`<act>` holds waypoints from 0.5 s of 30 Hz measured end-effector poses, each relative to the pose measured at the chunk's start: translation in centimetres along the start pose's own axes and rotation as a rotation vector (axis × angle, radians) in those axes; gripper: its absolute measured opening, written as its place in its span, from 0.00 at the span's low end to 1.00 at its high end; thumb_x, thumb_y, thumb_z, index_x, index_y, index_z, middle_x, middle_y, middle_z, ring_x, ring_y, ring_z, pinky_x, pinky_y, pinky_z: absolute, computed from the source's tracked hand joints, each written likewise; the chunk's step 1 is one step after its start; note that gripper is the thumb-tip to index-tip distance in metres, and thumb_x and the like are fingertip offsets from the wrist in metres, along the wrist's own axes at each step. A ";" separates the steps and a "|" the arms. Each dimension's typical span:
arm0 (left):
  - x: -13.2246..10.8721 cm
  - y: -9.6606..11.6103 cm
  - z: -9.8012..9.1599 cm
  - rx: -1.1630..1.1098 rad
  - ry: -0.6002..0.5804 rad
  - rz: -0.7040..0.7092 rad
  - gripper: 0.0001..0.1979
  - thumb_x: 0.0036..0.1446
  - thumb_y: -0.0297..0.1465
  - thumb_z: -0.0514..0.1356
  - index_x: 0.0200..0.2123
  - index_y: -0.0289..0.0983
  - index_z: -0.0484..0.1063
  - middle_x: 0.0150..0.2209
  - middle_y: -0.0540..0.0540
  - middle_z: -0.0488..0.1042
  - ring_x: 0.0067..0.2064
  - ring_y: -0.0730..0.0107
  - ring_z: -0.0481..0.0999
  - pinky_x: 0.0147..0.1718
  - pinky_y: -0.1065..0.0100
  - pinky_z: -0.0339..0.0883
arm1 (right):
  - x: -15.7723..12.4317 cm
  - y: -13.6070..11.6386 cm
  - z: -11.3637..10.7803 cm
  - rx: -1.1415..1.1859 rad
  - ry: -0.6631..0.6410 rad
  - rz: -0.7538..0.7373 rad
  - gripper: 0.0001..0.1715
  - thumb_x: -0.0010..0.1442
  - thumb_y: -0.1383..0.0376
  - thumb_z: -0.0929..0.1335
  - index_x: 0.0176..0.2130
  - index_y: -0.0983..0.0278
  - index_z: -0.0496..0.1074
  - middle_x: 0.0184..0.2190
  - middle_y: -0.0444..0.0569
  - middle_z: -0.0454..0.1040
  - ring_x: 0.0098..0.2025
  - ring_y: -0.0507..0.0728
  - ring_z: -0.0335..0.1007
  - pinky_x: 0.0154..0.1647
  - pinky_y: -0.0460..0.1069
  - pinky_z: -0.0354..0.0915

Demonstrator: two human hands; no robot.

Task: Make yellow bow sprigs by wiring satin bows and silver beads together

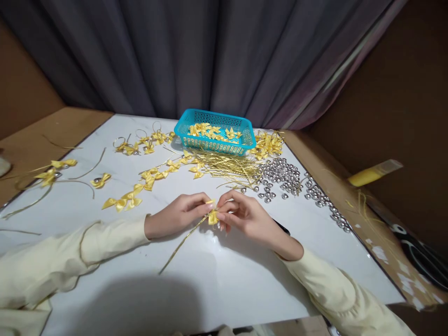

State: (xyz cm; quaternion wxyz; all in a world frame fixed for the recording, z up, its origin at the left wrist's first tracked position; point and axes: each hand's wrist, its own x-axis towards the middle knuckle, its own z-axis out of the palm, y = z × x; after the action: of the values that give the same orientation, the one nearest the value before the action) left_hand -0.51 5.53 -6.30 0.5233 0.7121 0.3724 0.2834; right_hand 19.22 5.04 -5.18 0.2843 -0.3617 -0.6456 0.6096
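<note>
My left hand and my right hand meet over the middle of the white table. Both pinch a small yellow ribbon bow between their fingertips. A thin gold wire runs from the bow down and left across the table, under my left hand. Both hands are closed on the bow; which fingers hold the wire I cannot tell. Cream sleeves cover both forearms.
A turquoise basket with yellow bows stands at the back. In front of it lie a pile of gold wires, loose yellow bows and silver beads. Finished wire loops with bows lie at the back left. Scissors rest off the table's right edge.
</note>
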 end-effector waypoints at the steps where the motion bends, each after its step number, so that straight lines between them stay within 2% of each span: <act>1: 0.0 -0.1 0.2 0.016 0.001 0.001 0.13 0.62 0.38 0.51 0.31 0.35 0.67 0.28 0.50 0.68 0.32 0.70 0.67 0.32 0.69 0.61 | 0.0 0.0 0.0 -0.010 -0.005 0.000 0.08 0.59 0.64 0.67 0.35 0.63 0.62 0.23 0.42 0.71 0.22 0.49 0.65 0.25 0.45 0.65; 4: -0.1 -0.3 0.5 0.059 0.041 0.011 0.14 0.63 0.38 0.50 0.31 0.35 0.67 0.27 0.51 0.68 0.30 0.71 0.66 0.31 0.70 0.61 | 0.0 -0.2 0.1 -0.163 0.047 -0.065 0.05 0.60 0.66 0.66 0.35 0.63 0.62 0.26 0.43 0.71 0.26 0.50 0.66 0.27 0.45 0.63; 8: -0.1 -0.3 0.6 0.139 0.140 0.009 0.15 0.63 0.38 0.50 0.28 0.35 0.66 0.25 0.51 0.67 0.29 0.72 0.66 0.29 0.71 0.60 | -0.2 -0.8 0.2 -0.496 0.199 -0.272 0.04 0.60 0.66 0.65 0.32 0.64 0.65 0.31 0.47 0.68 0.33 0.52 0.64 0.31 0.47 0.62; 11: -0.2 -0.3 0.8 0.174 0.167 0.019 0.15 0.62 0.37 0.51 0.27 0.35 0.67 0.25 0.51 0.68 0.28 0.73 0.65 0.29 0.71 0.60 | -0.3 -0.8 0.6 -0.614 0.184 -0.312 0.06 0.58 0.65 0.67 0.30 0.64 0.65 0.29 0.47 0.67 0.32 0.53 0.62 0.32 0.48 0.61; 15: -0.3 -0.5 1.0 0.168 0.144 0.027 0.13 0.61 0.35 0.52 0.26 0.35 0.66 0.22 0.52 0.66 0.26 0.74 0.64 0.26 0.72 0.59 | -0.2 -0.3 1.0 -0.681 0.128 -0.318 0.03 0.55 0.72 0.65 0.30 0.65 0.67 0.27 0.47 0.69 0.32 0.54 0.64 0.34 0.48 0.61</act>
State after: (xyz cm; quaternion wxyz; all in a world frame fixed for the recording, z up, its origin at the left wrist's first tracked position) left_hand -0.03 4.84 -7.04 0.4299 0.7363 0.4218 0.3085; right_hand 18.52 4.30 -4.95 0.2786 -0.3683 -0.8402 0.2844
